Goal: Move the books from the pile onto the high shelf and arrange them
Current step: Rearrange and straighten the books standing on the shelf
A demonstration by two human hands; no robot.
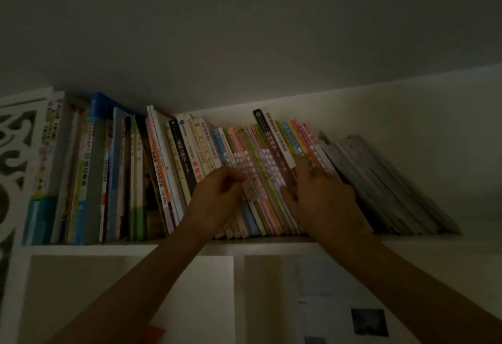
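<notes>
A long row of books stands on the high white shelf (271, 240) just under the ceiling. The left books (89, 170) stand upright; the thin pastel books (252, 159) in the middle lean left. At the right end a grey stack of books (385, 186) leans steeply against them. My left hand (217, 197) rests on the spines of the pastel books with its fingers curled. My right hand (323, 199) lies flat with fingers spread against the spines beside the brown book (274, 148), next to the grey stack. Neither hand visibly grips a book.
A carved white panel (13, 153) closes the shelf on the left. Bare shelf space (478, 224) stretches to the right of the leaning stack. Below are lower compartments with a divider (238, 297) and printed paper (339, 303). An orange edge (154, 335) shows at the bottom. The light is dim.
</notes>
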